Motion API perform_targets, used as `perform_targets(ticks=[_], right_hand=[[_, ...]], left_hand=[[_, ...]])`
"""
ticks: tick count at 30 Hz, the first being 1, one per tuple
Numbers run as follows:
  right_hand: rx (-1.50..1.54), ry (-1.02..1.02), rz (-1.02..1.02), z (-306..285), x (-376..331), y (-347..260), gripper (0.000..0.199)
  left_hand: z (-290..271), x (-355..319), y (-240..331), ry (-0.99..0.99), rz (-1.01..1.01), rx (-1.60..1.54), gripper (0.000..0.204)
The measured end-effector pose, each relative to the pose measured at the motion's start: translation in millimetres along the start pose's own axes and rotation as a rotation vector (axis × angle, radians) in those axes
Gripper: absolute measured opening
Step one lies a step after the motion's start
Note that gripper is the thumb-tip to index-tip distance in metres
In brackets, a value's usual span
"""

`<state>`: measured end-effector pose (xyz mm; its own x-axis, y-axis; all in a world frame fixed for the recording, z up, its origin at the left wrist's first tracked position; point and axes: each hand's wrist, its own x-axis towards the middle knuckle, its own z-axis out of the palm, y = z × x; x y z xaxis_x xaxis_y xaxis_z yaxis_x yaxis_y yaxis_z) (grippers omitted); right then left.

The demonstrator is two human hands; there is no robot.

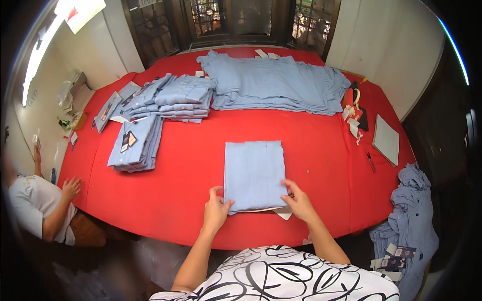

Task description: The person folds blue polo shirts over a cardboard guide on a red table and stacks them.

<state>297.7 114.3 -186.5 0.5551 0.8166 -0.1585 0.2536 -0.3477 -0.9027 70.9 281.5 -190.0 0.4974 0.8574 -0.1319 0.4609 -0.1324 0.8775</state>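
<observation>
A light-blue shirt [254, 173], folded into a neat rectangle, lies on the red table in front of me. My left hand [216, 208] pinches its near left edge between thumb and fingers. At the near right edge, my right hand [299, 202] grips the cloth in the same way, thumb on top. A white piece of card or paper [284, 213] pokes out from under the near edge, close to my right hand. The underside of the shirt is hidden.
Stacks of folded shirts [183, 95], one pile with tags [131, 150], stand left. A flat garment pile [276, 83] lies at the back. Small scissors or snips [370, 161] and a pale board [386, 140] sit right; heaped garments [414, 210] hang nearby. Another person [45, 205] is at left.
</observation>
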Motion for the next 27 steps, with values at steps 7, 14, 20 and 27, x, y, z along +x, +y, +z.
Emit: perform_targets(ticks=[7,14,20,27], right_hand=[[0.502,-0.126,-0.44,-80.6,-3.3,-117.0,0.018],[0.311,-0.094,-0.197,-55.2,94.6,-57.8,0.028],[0.117,-0.024,-0.162,-9.2,153.9,17.8,0.035],[-0.317,0.119,-0.109,11.3,167.1,11.9,0.019]], left_hand=[[-98.0,-4.0,87.7,-0.389,0.382,-0.694,0.047],[-78.7,66.7,88.1,-0.14,0.19,-0.269,0.019],[-1.3,154.0,-8.7,-0.074,-0.064,-0.533,0.016],[0.7,170.5,-33.5,-0.096,0.019,-0.296,0.019]])
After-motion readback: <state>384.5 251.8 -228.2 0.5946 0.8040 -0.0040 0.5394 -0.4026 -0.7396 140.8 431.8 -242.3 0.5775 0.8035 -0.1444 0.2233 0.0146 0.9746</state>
